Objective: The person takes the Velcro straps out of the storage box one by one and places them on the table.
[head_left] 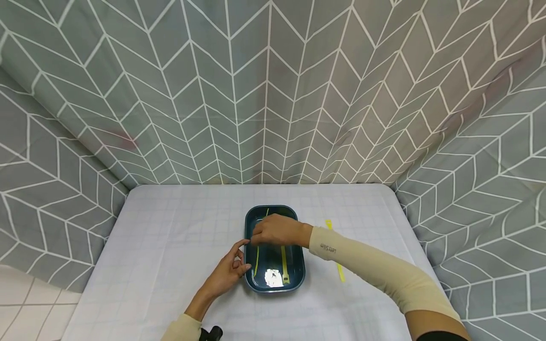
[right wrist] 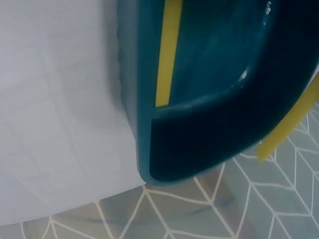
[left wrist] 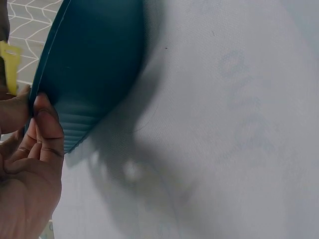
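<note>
A dark teal tray (head_left: 273, 286) stands on the white-covered table. My left hand (head_left: 228, 272) is at its left side, and in the left wrist view its fingers (left wrist: 47, 124) pinch the tray's rim. Above the tray's left half, my right hand (head_left: 275, 229) grips a thin yellow strap (head_left: 257, 261) with curled fingers; its plain end (right wrist: 286, 129) crosses the rim in the right wrist view. The strap's slotted head (left wrist: 10, 64) shows beside the left hand. Inside the tray, along its right side, lies another yellow strap (head_left: 284, 265), partly hidden by the right hand.
A further yellow strap (head_left: 340, 272) lies on the table right of the tray, partly under the right forearm sleeve (head_left: 367, 270). The white table cover (head_left: 179, 237) spreads around the tray. Grey patterned curtains (head_left: 256, 94) hang behind and at both sides.
</note>
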Available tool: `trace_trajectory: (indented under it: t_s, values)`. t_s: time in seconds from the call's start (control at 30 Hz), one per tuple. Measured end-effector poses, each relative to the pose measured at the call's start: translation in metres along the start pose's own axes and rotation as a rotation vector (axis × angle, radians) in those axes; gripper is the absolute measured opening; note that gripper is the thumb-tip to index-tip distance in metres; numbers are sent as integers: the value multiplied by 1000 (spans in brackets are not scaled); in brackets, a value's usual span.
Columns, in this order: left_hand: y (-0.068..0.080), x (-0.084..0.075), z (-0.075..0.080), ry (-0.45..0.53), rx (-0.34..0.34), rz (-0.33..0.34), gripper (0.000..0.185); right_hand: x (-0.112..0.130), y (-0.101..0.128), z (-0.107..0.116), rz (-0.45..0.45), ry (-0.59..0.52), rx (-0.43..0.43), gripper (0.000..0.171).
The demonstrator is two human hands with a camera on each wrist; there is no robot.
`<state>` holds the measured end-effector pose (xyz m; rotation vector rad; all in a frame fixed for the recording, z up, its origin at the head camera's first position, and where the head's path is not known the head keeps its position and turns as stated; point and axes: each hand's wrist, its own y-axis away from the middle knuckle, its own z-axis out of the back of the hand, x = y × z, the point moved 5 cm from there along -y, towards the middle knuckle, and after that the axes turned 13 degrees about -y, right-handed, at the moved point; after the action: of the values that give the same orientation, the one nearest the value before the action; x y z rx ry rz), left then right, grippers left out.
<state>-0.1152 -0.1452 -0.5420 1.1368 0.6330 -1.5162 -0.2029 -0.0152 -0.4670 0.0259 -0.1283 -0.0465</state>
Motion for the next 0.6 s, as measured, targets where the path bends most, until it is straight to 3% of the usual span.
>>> trace_trajectory:
  t_s: [0.37,0.6]
  values:
    - [-1,0,-2,10,7,2,64,-9,15,34,-34,-108,-250,9]
    - [-1,1,-1,16,-2,4,63,-22,37,50,-65,-213,-418,14]
